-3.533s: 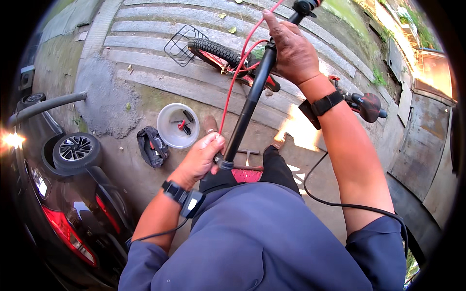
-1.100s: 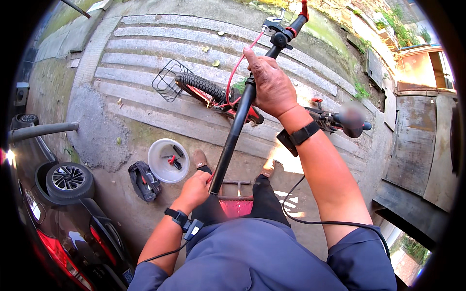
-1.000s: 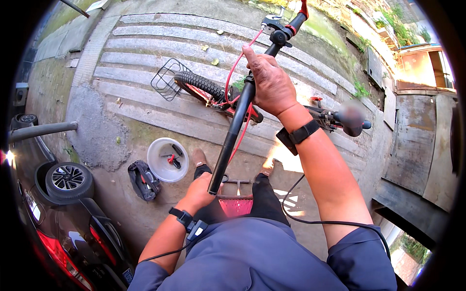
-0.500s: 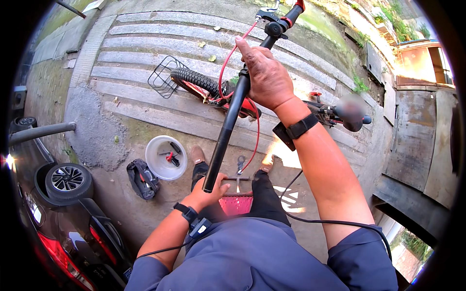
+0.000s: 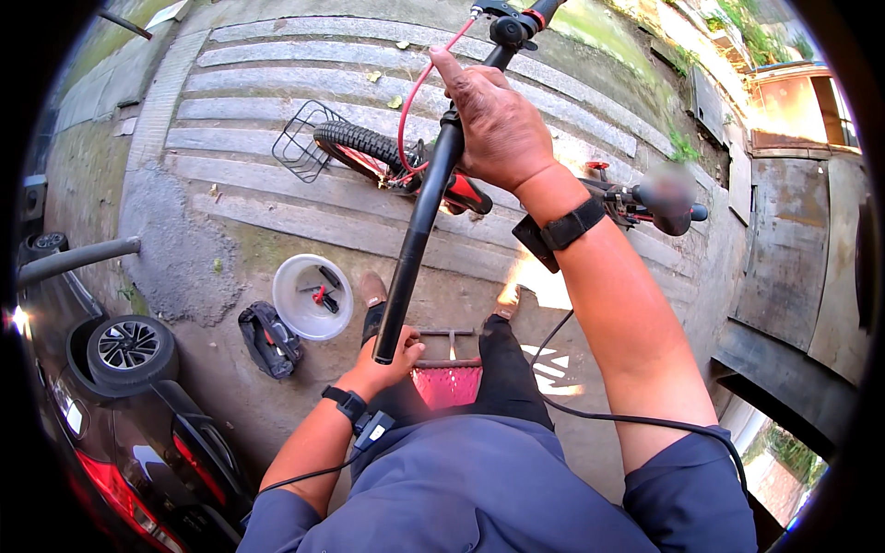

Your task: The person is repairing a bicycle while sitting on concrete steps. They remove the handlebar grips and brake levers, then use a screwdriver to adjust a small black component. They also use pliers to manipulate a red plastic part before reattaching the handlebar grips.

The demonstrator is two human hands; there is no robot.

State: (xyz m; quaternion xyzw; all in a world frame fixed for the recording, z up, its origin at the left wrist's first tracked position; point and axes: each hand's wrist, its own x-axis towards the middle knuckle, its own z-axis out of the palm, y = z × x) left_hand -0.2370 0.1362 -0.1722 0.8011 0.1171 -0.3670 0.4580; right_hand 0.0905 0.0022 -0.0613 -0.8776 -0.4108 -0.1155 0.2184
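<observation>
Red cable (image 5: 403,123) shifted, right hand (image 5: 502,129) clamped on handlebar (image 5: 418,223), left hand (image 5: 376,372) half-hidden, grip unclear

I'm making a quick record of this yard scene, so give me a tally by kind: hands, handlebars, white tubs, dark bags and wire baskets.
Hands: 2 (left hand, right hand)
Handlebar: 1
White tub: 1
Dark bag: 1
Wire basket: 1
Total: 6
</observation>
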